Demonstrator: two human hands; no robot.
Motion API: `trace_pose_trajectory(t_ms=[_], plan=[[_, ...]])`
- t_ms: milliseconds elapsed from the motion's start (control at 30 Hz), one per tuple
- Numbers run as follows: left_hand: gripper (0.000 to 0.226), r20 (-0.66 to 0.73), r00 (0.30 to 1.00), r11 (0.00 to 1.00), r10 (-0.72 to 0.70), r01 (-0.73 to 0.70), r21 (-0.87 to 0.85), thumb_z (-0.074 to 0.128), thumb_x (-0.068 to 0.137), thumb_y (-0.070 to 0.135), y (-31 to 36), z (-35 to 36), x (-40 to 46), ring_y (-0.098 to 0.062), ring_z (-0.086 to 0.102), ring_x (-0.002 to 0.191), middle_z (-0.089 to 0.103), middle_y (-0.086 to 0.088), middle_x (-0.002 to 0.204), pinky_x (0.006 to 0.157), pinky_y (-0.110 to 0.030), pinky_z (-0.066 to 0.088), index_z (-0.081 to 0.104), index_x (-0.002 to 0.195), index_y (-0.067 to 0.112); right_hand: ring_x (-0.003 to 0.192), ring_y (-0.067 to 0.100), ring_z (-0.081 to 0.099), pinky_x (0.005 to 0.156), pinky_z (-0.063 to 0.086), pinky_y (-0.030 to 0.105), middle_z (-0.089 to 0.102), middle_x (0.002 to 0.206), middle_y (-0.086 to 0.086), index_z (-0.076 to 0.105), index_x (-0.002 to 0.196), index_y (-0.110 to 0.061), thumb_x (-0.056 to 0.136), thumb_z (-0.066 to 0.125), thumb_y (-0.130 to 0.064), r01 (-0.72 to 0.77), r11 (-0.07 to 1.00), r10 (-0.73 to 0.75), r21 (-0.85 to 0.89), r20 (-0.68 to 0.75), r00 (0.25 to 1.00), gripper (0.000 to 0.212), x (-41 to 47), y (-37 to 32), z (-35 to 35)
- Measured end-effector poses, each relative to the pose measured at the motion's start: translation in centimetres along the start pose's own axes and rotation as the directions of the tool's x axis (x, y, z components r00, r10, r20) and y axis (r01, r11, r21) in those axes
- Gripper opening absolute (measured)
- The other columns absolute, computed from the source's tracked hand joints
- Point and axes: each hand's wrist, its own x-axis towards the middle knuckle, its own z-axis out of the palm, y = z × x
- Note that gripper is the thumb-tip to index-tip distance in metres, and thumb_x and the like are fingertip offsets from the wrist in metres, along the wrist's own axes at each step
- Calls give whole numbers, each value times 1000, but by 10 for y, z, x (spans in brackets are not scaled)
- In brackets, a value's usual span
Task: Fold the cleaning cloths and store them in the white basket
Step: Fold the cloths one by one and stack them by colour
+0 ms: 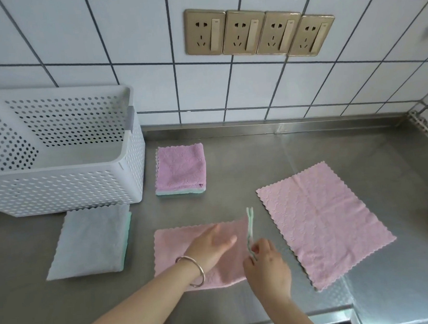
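On the steel worktop, the left hand lies flat with straight fingers on a half-folded pink cloth at the near middle, while the right hand pinches that cloth's raised right edge, where a green underside shows. A second pink cloth lies spread flat to the right, well apart from the white basket at the far left. A folded pink-and-green stack sits just right of the basket, and a folded grey cloth lies just in front of it.
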Motion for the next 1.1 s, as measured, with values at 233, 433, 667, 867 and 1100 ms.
trace_pose_trajectory(t_ms=[233,433,667,867,1100], plan=[[44,-236,954,898,-186,67,-436,54,88,18,-16,-21,-15,-16,30,55,34,8,46,61,-30,28,40,46,19,63,14,53,50,41,22,54,71,-9,43,81,-27,61,60,-37,627,778,-626,39,-31,779,29,-31,-56,27],[18,-288,894,851,-344,167,-497,43,93,14,-59,-45,-28,-22,49,70,61,-15,79,67,-32,40,60,89,11,99,9,55,79,48,20,60,114,-8,52,108,-28,79,50,-44,671,735,-675,99,7,738,33,-31,-52,44],[25,-305,853,889,-425,329,-319,43,93,14,-81,-48,-28,-23,41,72,51,-14,80,61,-27,28,53,71,15,119,13,42,75,58,33,61,127,-7,57,118,-29,68,35,-48,594,780,-533,-195,290,795,58,-13,-43,61],[17,-418,796,898,-437,411,-156,45,92,20,-89,-38,-21,-35,56,85,63,-20,90,65,-28,33,47,78,10,120,15,41,77,58,34,59,129,-7,55,120,-26,68,34,-49,595,769,-525,-234,300,797,61,-14,-37,74],[25,-475,754,878,-454,469,-93,46,91,23,-87,-37,-17,-39,58,100,63,-24,107,79,-37,46,53,102,1,128,22,34,101,30,42,4,157,-2,40,134,-23,75,37,-52,601,768,-497,-221,388,777,66,-23,-31,81]])
